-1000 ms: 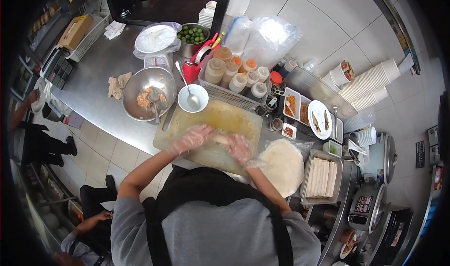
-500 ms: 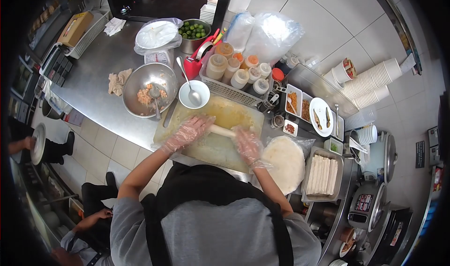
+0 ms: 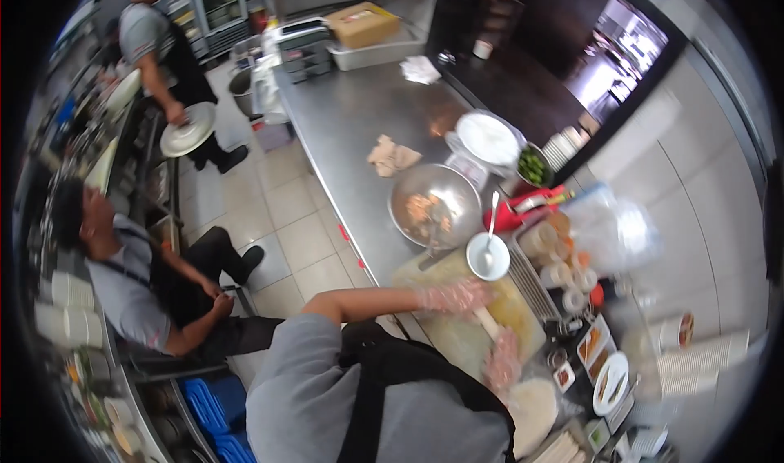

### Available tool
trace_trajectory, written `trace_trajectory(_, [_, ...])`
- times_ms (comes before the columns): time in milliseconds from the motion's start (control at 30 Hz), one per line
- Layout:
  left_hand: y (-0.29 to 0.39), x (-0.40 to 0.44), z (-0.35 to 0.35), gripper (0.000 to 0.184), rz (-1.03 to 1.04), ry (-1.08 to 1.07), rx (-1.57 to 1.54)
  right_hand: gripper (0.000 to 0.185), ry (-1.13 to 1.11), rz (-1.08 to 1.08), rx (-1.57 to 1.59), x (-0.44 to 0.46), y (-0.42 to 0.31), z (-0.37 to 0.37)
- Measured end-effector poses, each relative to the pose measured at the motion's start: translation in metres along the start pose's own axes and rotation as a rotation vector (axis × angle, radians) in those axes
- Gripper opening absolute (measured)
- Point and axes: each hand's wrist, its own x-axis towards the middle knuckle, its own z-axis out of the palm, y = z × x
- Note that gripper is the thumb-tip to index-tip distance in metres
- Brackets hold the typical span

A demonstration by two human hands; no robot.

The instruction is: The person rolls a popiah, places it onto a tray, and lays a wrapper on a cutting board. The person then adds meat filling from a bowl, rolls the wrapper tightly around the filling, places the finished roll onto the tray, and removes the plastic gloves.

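A thin, pale roll of dough (image 3: 487, 322) lies on the yellowed cutting board (image 3: 441, 332). My left hand (image 3: 459, 297), in a clear plastic glove, is closed over the roll's far end. Over its near end is my right hand (image 3: 502, 357), gloved the same way and also closed. Part of the roll shows between them. A stack of round wrappers (image 3: 532, 414) lies close to my right hand. Beyond my left hand stands a white bowl (image 3: 478, 255) with a spoon (image 3: 490, 251) in it. Beside that bowl, a steel mixing bowl (image 3: 408, 187) contains orange-pink filling (image 3: 420, 210).
A basket of sauce bottles (image 3: 555, 259) borders the board. White dishes (image 3: 611, 384) of food stand right of it. A tray of finished rolls (image 3: 563, 447) sits at the lower edge. Two people are at left: one seated (image 3: 131, 275), one standing with a round lid (image 3: 189, 130).
My view has swung left, so the counter appears shifted right and tilted, and the two people now show more fully. Both hands remain on the roll.
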Motion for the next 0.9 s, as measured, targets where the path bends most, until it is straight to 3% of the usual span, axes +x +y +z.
trace_trajectory(100, [0.005,0.007,0.01,0.073,-0.039,-0.044,0.031,0.057,0.037,0.177,0.343,-0.005,0.022,-0.008])
trace_trajectory(267, [0.019,0.023,0.014,0.061,0.051,-0.012,0.039,0.051,0.083,0.223,0.712,0.027,0.021,-0.052])
trace_trajectory(367, [0.041,0.045,0.003,0.052,-0.2,-0.247,-0.287,0.051,0.214,0.2,0.856,0.039,0.021,-0.064])
trace_trajectory(400, [0.045,0.047,0.002,0.05,-0.215,-0.148,-0.389,0.052,0.26,0.21,0.895,0.043,0.019,-0.075])
trace_trajectory(433, [0.048,0.05,0.002,0.048,-0.221,-0.052,-0.499,0.052,0.115,0.229,0.692,0.05,0.012,-0.114])
trace_trajectory(500, [0.059,0.065,-0.008,0.041,-0.21,0.167,-0.721,0.052,0.264,0.121,0.668,0.055,-0.003,-0.148])
trace_trajectory(567, [0.069,0.08,-0.036,0.033,-0.145,0.201,-1.037,0.053,0.391,0.204,0.964,0.055,-0.009,-0.149])
trace_trajectory(600, [0.074,0.082,-0.045,0.03,-0.279,0.09,-1.028,0.056,0.405,0.198,0.929,0.054,-0.007,-0.155])
trace_trajectory(767, [0.09,0.085,-0.044,0.034,-0.549,0.018,-1.077,0.05,0.431,0.342,0.913,0.035,0.009,-0.166])
trace_trajectory(867, [0.086,0.085,-0.04,0.03,-0.511,-0.048,-0.964,0.044,0.413,0.24,0.774,0.03,0.008,-0.164])
trace_trajectory(900, [0.088,0.084,-0.032,0.028,-0.422,0.098,-1.07,0.041,0.405,0.193,0.712,0.029,0.003,-0.163])
